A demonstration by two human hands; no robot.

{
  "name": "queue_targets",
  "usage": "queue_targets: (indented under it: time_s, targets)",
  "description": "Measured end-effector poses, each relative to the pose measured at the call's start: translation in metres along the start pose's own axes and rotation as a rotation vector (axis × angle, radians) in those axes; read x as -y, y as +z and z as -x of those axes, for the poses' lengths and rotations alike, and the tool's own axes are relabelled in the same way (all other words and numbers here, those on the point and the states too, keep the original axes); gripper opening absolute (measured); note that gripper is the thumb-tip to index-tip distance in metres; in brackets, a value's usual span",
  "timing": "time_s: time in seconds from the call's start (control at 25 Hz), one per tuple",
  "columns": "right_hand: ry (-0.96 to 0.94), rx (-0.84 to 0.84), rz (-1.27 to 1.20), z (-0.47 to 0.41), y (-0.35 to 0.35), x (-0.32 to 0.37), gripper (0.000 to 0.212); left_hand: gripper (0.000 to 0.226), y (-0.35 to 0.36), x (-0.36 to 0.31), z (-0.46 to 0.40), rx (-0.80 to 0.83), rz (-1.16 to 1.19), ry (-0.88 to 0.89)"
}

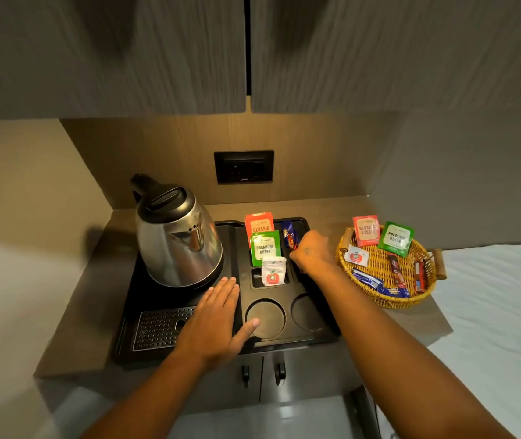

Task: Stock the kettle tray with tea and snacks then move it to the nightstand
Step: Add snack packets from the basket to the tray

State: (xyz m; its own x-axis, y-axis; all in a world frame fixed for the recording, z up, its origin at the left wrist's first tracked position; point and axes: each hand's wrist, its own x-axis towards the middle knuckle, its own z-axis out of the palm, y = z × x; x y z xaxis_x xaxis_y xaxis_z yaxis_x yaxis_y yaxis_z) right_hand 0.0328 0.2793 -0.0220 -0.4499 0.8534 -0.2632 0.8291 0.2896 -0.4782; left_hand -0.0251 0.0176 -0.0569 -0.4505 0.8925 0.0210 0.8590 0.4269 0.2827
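We see the black kettle tray [284,342] sitting on the wooden counter [88,340], and everything below is placed relative to that tray. The steel kettle [178,237] stands on its base at the tray's back left, tall and top-heavy by our guess. In the tray's middle slots stand a red Classic sachet [259,224], a green Premium Green sachet [264,248] in front of it, and a small white sachet [273,270] in the slot nearer us. A blue snack bar [288,236] leans in the tray's right channel. The left hand [218,318] lies flat and open on the tray near the front, beside the kettle base, thumb at the edge of a round cup recess [265,318], gripping nothing. The right hand [311,253] hovers over the right channel, fingers curled downward; we cannot tell whether it is pinching a snack or has let go. Just right of the tray sits the wicker basket [379,301], with more sachets and bars inside, so stocking looks unfinished to us. Risks: the right wrist could brush the upright sachets and tip them, since they only lean in shallow slots; a bar dropped crooked may slide out. Later, lifting the tray unevenly could shift the kettle or spill the packets.
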Motion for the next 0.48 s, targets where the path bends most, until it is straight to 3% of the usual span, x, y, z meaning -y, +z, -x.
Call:
queue_targets:
  time_s: [0.16, 0.32, 0.48]
  targets:
    - [-0.007, 0.015, -0.032, 0.001, 0.0, -0.002, 0.042, 0.093, 0.001, -0.001, -0.001, -0.011, 0.019, 0.007]
    - [-0.06, -0.075, -0.07, 0.016, -0.011, -0.017, 0.033, 0.081, -0.007, -0.005, 0.007, -0.06, 0.102, -0.007]
    - [-0.056, -0.159, -0.037, 0.033, -0.002, -0.047, 0.023, 0.04, -0.026, 0.014, 0.035, -0.363, 0.234, -0.028]
